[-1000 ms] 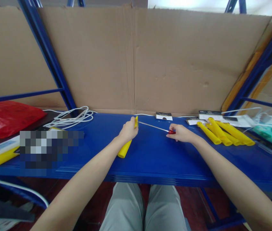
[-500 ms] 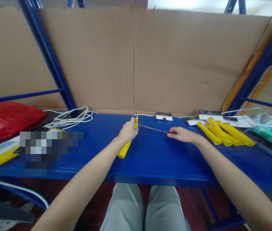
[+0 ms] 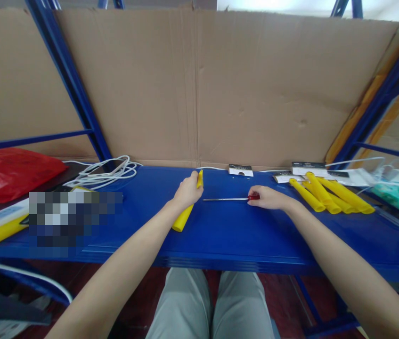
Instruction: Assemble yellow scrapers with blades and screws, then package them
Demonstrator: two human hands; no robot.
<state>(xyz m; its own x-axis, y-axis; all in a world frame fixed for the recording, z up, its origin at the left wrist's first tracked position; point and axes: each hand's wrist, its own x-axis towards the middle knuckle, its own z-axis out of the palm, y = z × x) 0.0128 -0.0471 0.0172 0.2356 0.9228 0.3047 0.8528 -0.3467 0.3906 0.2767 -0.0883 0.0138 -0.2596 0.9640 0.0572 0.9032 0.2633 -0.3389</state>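
My left hand [image 3: 187, 191] is closed around a yellow tube [image 3: 183, 220], which slants on the blue tabletop with its open round end toward me and its narrow far end poking out above my fingers. To the right, my right hand [image 3: 265, 197] grips the red handle of a screwdriver [image 3: 225, 199]. The metal shaft points left, nearly level, and its tip stops a little short of the tube, apart from it. My left fingers hide the middle of the tube.
Several yellow tubes [image 3: 329, 195] lie piled at the right beside black-and-white cards [image 3: 308, 168]. Another small card [image 3: 240, 170] sits at the back edge. At left are a coiled white cable [image 3: 110, 172], a red plastic bag [image 3: 15, 174] and a blurred-out patch. Cardboard [image 3: 199, 89] walls the back.
The screwdriver's tip has swung toward me, away from the upper part of the tube, so the shaft lies nearly level. My left hand and the tube have stayed in place.
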